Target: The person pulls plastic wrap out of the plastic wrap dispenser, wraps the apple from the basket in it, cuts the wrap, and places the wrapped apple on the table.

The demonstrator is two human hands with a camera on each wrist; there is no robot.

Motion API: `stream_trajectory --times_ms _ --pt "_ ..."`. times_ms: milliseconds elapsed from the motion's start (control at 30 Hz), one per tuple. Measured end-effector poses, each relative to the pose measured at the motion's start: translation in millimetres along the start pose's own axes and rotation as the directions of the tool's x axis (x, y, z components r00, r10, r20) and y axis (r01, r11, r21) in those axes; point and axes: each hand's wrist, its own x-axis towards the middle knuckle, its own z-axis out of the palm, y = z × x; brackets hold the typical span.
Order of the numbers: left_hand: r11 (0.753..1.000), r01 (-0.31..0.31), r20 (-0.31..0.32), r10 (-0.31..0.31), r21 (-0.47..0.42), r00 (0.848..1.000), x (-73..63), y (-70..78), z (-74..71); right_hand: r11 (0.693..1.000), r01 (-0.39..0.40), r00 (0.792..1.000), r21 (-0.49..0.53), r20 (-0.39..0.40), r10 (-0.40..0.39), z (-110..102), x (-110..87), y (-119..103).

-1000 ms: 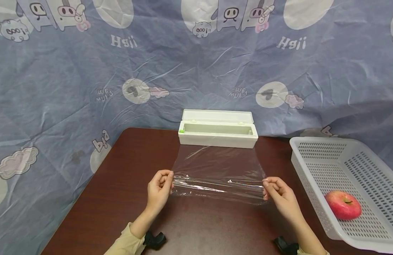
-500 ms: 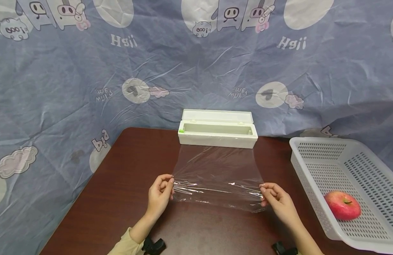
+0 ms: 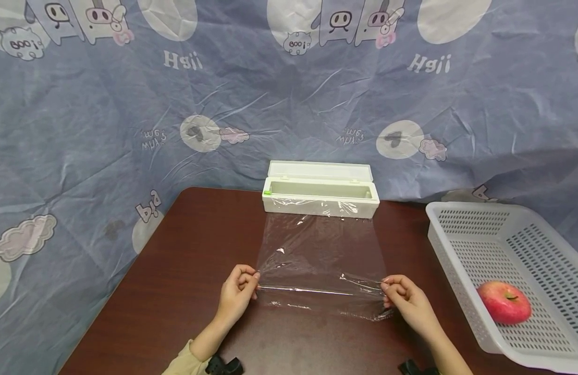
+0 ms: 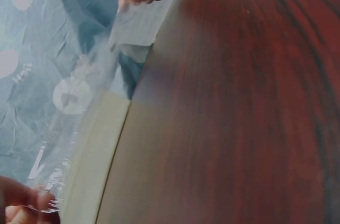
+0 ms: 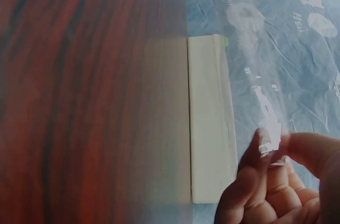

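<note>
A sheet of clear plastic wrap [image 3: 321, 260] stretches between both hands and runs back to a long white wrap dispenser box [image 3: 320, 206], whose lid is raised at the rear. My left hand [image 3: 237, 292] pinches the sheet's left edge between thumb and fingers. On the opposite edge, my right hand [image 3: 408, 302] pinches the wrap the same way; the right wrist view shows its fingers [image 5: 303, 149] gathered on the film. Creases and glints run across the sheet, and its loose front edge hangs just past the hands.
To the right stands a light grey perforated basket [image 3: 462, 291] with a red apple [image 3: 504, 302] inside. A small green piece [image 3: 267, 192] sits at the box's left end. Behind the brown table [image 3: 195, 250] hangs a blue patterned cloth [image 3: 251, 78].
Both hands have moved toward the front of the table, drawing the plastic wrap further from the box. The film now lies over the box's front with more glints. The box and basket have stayed put.
</note>
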Motion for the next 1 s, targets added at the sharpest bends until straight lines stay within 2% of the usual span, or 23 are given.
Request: stream_trajectory --times_ms 333,633,733,900,1000 --pt "0.996 0.054 0.056 -0.058 0.073 0.997 -0.5 -3.7 -0.8 0.992 -0.043 0.998 -0.117 0.036 0.048 -2 -1.6 15" --pt "0.988 0.045 0.054 -0.054 0.149 0.997 -1.8 -6.7 0.3 0.973 -0.09 0.995 -0.214 0.029 0.098 -1 -1.7 22" --pt "0.987 0.021 0.035 -0.027 0.161 0.999 -0.8 -20.6 1.9 0.966 -0.096 0.994 -0.241 0.023 0.105 -1 -1.8 22" --pt "0.968 -0.02 0.006 0.019 0.25 1.0 3.3 -46.2 1.0 0.943 -0.109 0.993 -0.315 0.002 0.115 -1 -1.6 22" --pt "0.953 -0.015 -0.017 0.022 0.304 1.0 4.4 -47.4 0.3 0.932 -0.115 0.993 -0.344 -0.006 0.12 -1 -1.5 22"
